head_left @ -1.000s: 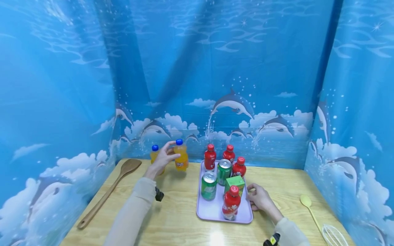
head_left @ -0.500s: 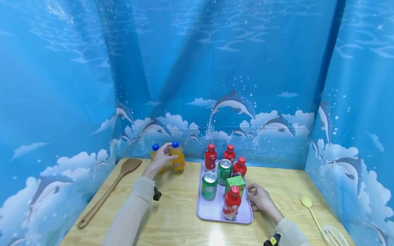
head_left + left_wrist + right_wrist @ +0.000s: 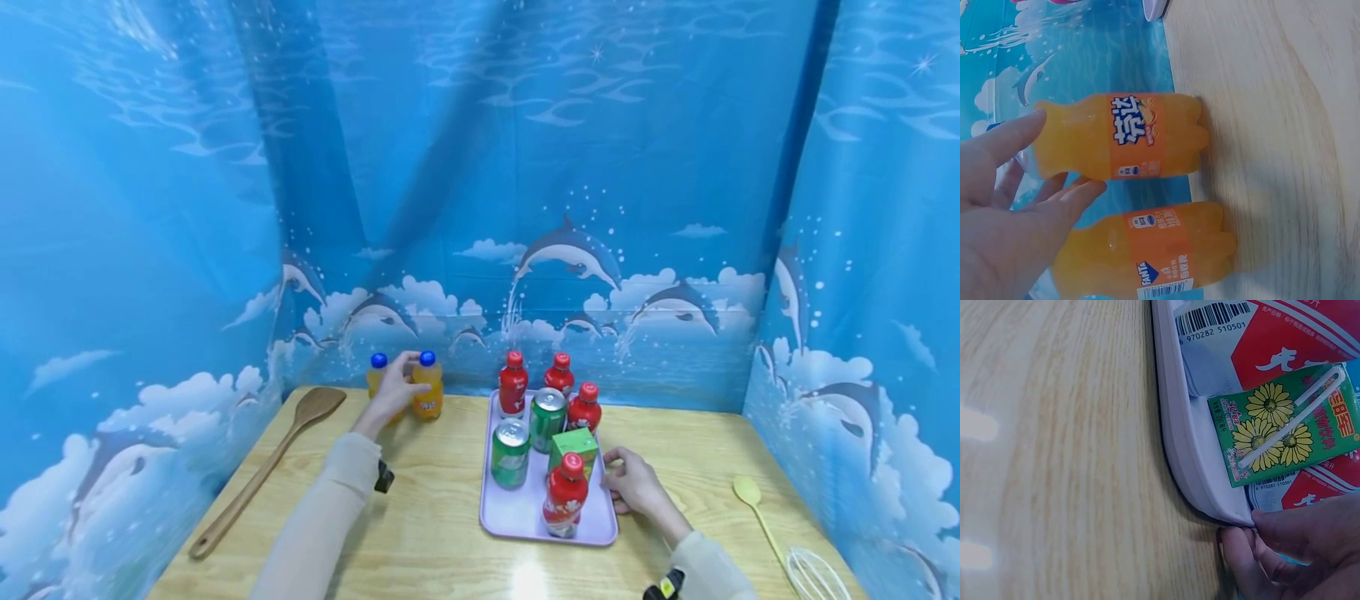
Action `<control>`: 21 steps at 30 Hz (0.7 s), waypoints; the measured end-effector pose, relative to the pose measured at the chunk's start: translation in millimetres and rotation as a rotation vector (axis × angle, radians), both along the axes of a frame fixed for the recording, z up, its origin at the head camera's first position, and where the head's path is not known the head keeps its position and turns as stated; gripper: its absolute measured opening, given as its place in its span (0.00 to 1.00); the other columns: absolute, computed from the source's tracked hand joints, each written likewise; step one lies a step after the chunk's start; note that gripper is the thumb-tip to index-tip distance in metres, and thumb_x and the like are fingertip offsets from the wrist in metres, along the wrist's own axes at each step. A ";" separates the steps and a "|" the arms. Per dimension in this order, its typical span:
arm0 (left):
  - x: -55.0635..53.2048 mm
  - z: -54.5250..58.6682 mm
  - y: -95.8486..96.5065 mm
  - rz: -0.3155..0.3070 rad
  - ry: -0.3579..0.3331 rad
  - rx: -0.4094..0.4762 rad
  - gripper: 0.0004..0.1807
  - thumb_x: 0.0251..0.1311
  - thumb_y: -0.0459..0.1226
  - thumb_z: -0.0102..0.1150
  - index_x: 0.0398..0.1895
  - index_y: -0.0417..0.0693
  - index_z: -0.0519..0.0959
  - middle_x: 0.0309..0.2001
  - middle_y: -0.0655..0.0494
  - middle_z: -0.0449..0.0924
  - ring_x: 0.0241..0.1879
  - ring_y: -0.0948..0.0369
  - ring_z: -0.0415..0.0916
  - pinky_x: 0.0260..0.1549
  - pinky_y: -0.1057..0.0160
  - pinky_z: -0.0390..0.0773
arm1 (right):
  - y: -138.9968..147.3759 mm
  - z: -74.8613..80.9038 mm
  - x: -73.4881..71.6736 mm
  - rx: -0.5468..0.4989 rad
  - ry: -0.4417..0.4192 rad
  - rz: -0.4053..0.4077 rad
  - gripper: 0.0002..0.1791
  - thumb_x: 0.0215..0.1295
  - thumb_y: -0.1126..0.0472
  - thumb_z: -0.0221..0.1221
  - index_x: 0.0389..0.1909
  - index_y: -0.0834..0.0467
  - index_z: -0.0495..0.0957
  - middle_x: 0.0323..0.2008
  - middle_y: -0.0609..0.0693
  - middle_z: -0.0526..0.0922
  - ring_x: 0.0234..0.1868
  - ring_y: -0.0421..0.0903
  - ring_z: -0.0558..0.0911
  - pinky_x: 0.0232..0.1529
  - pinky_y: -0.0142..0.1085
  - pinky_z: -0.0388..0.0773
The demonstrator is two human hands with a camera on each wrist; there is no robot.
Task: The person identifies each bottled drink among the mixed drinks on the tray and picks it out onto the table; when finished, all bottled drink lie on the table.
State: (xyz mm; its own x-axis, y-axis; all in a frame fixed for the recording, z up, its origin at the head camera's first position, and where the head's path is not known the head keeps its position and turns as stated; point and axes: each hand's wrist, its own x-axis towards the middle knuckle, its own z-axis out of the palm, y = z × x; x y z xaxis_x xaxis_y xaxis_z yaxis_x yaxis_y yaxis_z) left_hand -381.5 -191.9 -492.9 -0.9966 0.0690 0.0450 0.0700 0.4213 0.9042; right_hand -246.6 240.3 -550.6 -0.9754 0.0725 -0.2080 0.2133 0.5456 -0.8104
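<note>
In the head view my left hand is at the back left, thumb and fingers round the upper part of an orange soda bottle with a blue cap. That bottle stands upright on the table. A second orange soda bottle stands beside it, partly behind the hand in the head view. My right hand pinches the right rim of the lilac tray. On the tray are two green cans, a green drink carton with a straw and several red-capped bottles.
A wooden spatula lies along the left of the wooden table. To the right lie a yellow spoon and a whisk. A blue dolphin-print curtain closes off the back and sides.
My left hand has brought the orange soda bottle left and down, closer to the other one, and it has gone from tilted to upright. My right hand and the tray stay put.
</note>
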 end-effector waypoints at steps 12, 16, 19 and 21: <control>11.3 22.0 9.6 0.037 -0.019 -0.081 0.36 0.73 0.29 0.56 0.80 0.42 0.55 0.80 0.35 0.57 0.81 0.39 0.56 0.79 0.38 0.63 | 0.6 4.1 -1.2 -0.021 -0.011 0.012 0.19 0.68 0.72 0.60 0.59 0.68 0.73 0.33 0.59 0.82 0.28 0.48 0.83 0.24 0.42 0.88; 14.8 33.5 14.4 0.047 0.062 -0.098 0.41 0.74 0.35 0.58 0.85 0.50 0.50 0.85 0.42 0.51 0.84 0.41 0.51 0.80 0.37 0.59 | 1.5 3.9 -1.0 -0.027 -0.008 0.015 0.19 0.68 0.72 0.60 0.58 0.68 0.73 0.33 0.59 0.82 0.28 0.47 0.84 0.24 0.42 0.88; 19.8 42.5 19.2 0.055 0.167 -0.097 0.43 0.74 0.40 0.59 0.85 0.55 0.49 0.86 0.48 0.50 0.84 0.43 0.50 0.80 0.35 0.58 | 1.8 3.7 -0.4 -0.021 -0.012 0.024 0.19 0.69 0.72 0.60 0.59 0.68 0.72 0.34 0.59 0.83 0.28 0.47 0.84 0.24 0.41 0.88; 24.1 47.9 24.3 0.043 0.237 -0.090 0.43 0.74 0.41 0.60 0.85 0.57 0.50 0.86 0.52 0.50 0.85 0.45 0.51 0.80 0.35 0.58 | 2.2 2.9 0.0 -0.020 -0.018 0.020 0.19 0.69 0.72 0.60 0.60 0.67 0.72 0.35 0.59 0.83 0.29 0.47 0.84 0.25 0.41 0.88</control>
State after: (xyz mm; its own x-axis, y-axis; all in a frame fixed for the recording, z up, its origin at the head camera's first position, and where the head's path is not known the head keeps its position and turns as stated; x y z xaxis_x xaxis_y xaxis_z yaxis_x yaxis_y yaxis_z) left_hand -357.5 -167.6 -445.1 -0.9611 0.0410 0.2731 0.2556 0.5065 0.8235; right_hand -246.6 242.4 -547.6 -0.9727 0.0483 -0.2271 0.2174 0.5338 -0.8172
